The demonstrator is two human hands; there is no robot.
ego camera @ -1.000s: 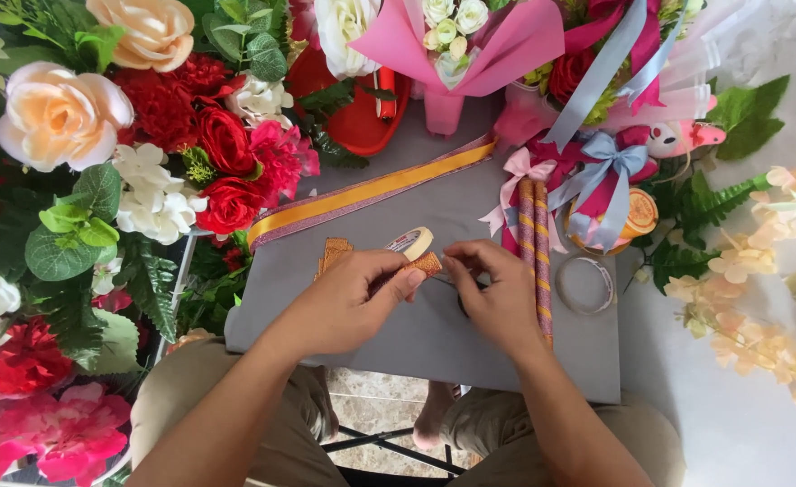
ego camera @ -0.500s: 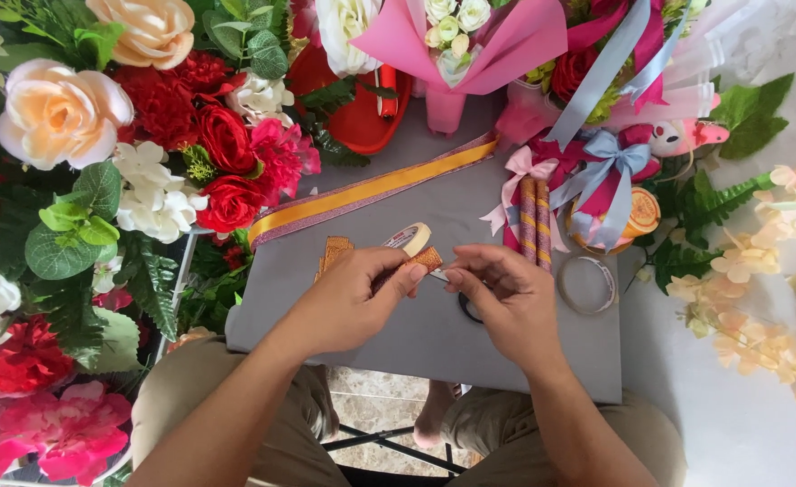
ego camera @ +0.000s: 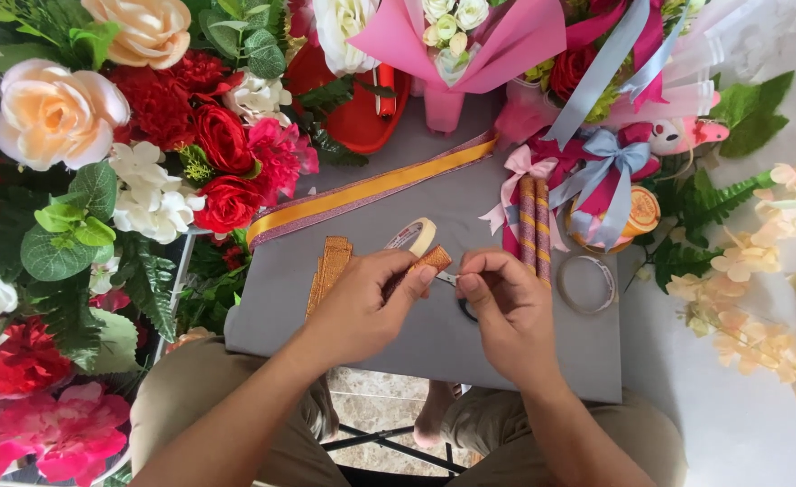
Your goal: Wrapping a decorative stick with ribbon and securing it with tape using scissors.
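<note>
I saw the head view evenly and brightly lit, with soft daylight and no hard shadows. The grey board (ego camera: 506, 225) showed only a faint shadow under my left hand (ego camera: 362, 307) and right hand (ego camera: 506, 311). The white surface (ego camera: 740, 397) at the right edge was close to overexposed, and the pale blossoms (ego camera: 759, 271) there lost detail against it. Colours in the red and peach roses (ego camera: 55, 113) were saturated yet unclipped. Focus was sharp at the centre; I noted slight softening and stretching toward the corners. No motion blur was visible on either hand
</note>
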